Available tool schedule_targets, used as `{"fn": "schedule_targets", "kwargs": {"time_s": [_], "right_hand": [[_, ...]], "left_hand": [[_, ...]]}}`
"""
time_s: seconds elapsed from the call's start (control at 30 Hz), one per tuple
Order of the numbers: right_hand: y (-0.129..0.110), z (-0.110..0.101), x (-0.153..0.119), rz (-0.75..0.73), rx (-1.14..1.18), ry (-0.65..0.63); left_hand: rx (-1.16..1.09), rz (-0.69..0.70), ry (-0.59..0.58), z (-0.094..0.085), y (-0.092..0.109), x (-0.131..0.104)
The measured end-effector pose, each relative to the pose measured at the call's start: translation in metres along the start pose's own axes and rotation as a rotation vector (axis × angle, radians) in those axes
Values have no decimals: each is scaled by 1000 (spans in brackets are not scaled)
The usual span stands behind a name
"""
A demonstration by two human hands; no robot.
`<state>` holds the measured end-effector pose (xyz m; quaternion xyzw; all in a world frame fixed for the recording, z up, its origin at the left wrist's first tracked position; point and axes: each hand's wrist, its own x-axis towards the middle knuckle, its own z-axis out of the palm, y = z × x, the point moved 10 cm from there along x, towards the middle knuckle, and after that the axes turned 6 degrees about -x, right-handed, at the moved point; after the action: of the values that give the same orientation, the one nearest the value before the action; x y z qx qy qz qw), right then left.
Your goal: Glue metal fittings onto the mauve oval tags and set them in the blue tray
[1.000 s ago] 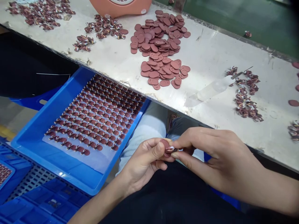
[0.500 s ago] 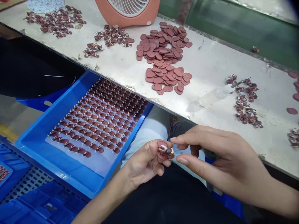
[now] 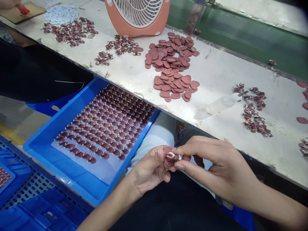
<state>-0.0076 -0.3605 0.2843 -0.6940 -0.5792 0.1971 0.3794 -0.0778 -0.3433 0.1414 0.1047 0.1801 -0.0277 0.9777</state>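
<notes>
My left hand (image 3: 149, 170) and my right hand (image 3: 216, 166) meet over my lap, both pinching one small reddish-brown oval piece (image 3: 171, 156) with a pale and dark bit on it. My right thumb and forefinger close on that bit while my left fingers hold the oval. To the left, a blue tray (image 3: 48, 141) holds several neat rows of like assembled pieces (image 3: 103, 125). On the workbench (image 3: 216, 73) beyond lies a heap of flat reddish ovals (image 3: 173, 67).
An orange desk fan (image 3: 138, 16) stands at the bench's back. Loose clusters of small parts lie at the far left (image 3: 69, 29), middle (image 3: 120, 45) and right (image 3: 252, 109). A clear bottle (image 3: 221, 102) lies on the bench. Blue crates (image 3: 29, 205) sit lower left.
My right hand had drawn its fingers off the piece, then closed back onto it. The camera has tilted, so the bench sits lower in view.
</notes>
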Motion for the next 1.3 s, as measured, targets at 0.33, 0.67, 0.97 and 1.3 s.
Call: {"fn": "schedule_targets", "kwargs": {"time_s": [0.33,0.67,0.97,1.3], "right_hand": [[-1,5,-1,5,1,-26],[-1,4,3,10,20,-28],[-9,-5,5,-117,-214,170],[-18,39,3,-403,-681,348]], "left_hand": [[-28,-3,64,-4,-4,-3],[-8,-2,65,-5,-2,-4],[106,176,131,-14,24,-5],[338,679,506,-15,77,-41]]}}
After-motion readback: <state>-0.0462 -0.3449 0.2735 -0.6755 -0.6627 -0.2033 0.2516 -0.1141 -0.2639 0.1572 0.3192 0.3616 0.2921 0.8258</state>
